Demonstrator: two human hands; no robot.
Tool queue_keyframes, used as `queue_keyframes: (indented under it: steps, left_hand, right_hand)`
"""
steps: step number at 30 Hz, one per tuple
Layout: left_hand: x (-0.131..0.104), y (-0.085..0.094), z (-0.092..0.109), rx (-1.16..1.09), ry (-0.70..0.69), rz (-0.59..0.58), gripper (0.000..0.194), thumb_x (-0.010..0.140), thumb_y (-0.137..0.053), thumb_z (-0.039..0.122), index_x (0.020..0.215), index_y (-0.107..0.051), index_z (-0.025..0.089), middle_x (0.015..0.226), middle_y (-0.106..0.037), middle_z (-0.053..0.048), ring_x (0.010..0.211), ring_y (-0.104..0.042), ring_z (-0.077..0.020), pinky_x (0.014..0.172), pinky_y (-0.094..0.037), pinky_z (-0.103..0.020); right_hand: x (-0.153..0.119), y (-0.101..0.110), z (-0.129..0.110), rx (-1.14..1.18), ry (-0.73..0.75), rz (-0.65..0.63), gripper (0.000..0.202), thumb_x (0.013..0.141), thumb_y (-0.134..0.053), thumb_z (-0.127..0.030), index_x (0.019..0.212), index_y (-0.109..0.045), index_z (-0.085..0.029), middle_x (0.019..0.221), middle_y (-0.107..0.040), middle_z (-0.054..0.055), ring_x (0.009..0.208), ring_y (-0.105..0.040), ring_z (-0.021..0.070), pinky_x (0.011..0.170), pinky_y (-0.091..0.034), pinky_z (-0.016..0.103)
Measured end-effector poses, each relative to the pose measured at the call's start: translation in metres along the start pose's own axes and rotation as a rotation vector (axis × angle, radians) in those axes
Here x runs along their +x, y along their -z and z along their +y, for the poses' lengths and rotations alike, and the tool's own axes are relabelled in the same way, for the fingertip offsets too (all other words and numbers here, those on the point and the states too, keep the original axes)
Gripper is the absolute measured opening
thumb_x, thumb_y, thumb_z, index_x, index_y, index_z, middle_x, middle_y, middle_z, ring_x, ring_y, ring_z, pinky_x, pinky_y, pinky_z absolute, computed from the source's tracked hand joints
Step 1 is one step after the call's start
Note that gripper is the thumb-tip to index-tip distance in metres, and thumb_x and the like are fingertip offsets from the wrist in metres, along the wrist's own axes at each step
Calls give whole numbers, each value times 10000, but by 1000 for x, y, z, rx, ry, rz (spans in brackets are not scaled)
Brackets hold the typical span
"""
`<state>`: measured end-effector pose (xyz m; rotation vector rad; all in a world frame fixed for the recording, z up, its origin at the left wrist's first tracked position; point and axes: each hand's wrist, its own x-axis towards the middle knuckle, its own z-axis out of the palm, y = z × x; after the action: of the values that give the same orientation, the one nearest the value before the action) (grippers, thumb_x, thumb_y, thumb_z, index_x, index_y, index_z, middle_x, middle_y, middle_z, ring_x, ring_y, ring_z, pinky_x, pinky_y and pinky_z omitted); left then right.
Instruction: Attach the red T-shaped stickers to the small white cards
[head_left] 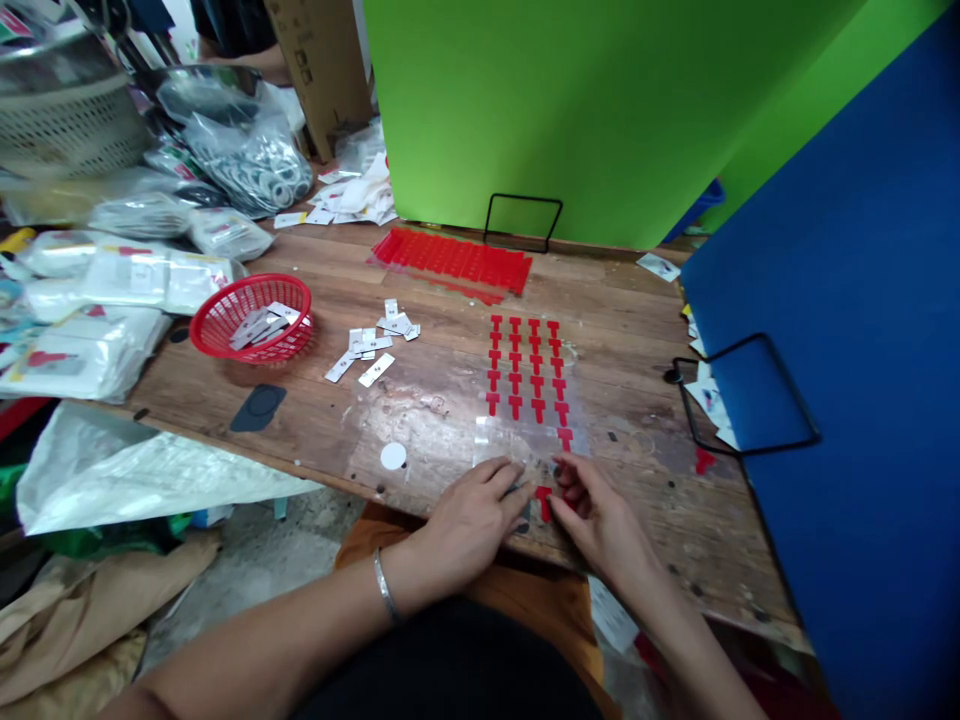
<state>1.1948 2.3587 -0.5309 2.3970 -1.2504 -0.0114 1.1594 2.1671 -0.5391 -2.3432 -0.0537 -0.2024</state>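
Rows of small red T-shaped pieces point(515, 383) lie on a clear plastic sheet point(491, 432) on the wooden table. Near the table's front edge, my left hand point(480, 505) rests palm down at the sheet's lower end, fingers spread somewhat and nothing visible in them. My right hand point(592, 505) is just to its right, thumb and fingers curled around the edge of a single red T-piece point(543, 502) between the two hands. Whether the fingers pinch that piece is hard to tell.
Red sheets point(454, 260) lie at the back by a green panel point(540, 110). White labels point(367, 343) and a red basket point(251, 318) are left. Plastic packs point(127, 275) fill the far left. A blue panel point(840, 300) with a black wire stand point(795, 385) borders the right.
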Motion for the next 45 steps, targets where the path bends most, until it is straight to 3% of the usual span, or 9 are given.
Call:
queue_keyframes:
  steps: [8,17,21,24,27,31,37,42,45]
  left_hand:
    - [-1,0,-1,-16,8,-4,413,877,-514,239,1269,-466,116,1278,-534,-142,1215,-475,-264,1002,-459,-392]
    - [0,-4,-3,-25,0,-5,372,867,-532,243,1218,-498,124,1286,-522,-150,1219,-471,-257,1010,-443,-389]
    - [1,1,2,-39,23,-24,360,861,-541,242,1201,-509,128,1263,-535,-143,1205,-479,-256,1005,-435,-378]
    - [3,13,1,-150,33,-30,386,845,-572,320,1187,-526,147,1216,-563,-127,1147,-520,-246,972,-446,-350]
    - [6,31,-17,-284,141,19,318,855,-554,366,1106,-567,170,1073,-619,-89,985,-583,-192,862,-480,-291]
    - [8,65,-74,-98,505,194,119,849,-540,223,906,-609,145,867,-637,-74,822,-582,-191,765,-466,-303]
    - [2,94,-152,164,833,206,202,821,-575,270,930,-621,107,972,-631,-143,919,-575,-246,814,-438,-341]
    - [3,94,-158,121,822,177,163,781,-613,207,910,-623,108,909,-653,-121,858,-592,-229,750,-448,-308]
    - [2,94,-150,40,684,202,199,770,-601,136,965,-631,114,894,-671,-101,833,-601,-207,748,-453,-299]
  right_hand:
    - [-2,1,-10,-70,84,-26,191,821,-490,-179,739,-662,-193,765,-595,55,713,-582,179,664,-474,295]
    - [4,29,-7,374,-278,-142,118,714,-626,-281,640,-613,-189,708,-614,30,670,-571,162,603,-449,257]
    - [3,40,-5,607,-508,12,206,628,-749,-335,711,-632,-187,814,-665,50,634,-571,137,558,-455,233]
    - [7,35,-10,708,-564,67,286,567,-809,-331,713,-610,-186,724,-650,25,520,-525,98,486,-433,211]
    - [13,23,-22,759,-570,61,312,557,-822,-334,686,-582,-182,602,-604,-5,472,-508,92,450,-413,199]
    - [20,6,-36,792,-590,50,340,546,-824,-368,672,-567,-184,539,-561,-31,430,-462,75,407,-361,182]
    - [25,-9,-51,738,-532,37,347,511,-826,-396,631,-585,-177,614,-600,-6,479,-481,81,435,-386,193]
    - [27,-15,-57,720,-510,24,337,519,-818,-392,644,-585,-183,591,-584,-6,483,-486,90,416,-372,190]
    - [28,-16,-57,717,-496,28,326,526,-815,-381,652,-581,-192,588,-579,-12,483,-487,94,413,-370,193]
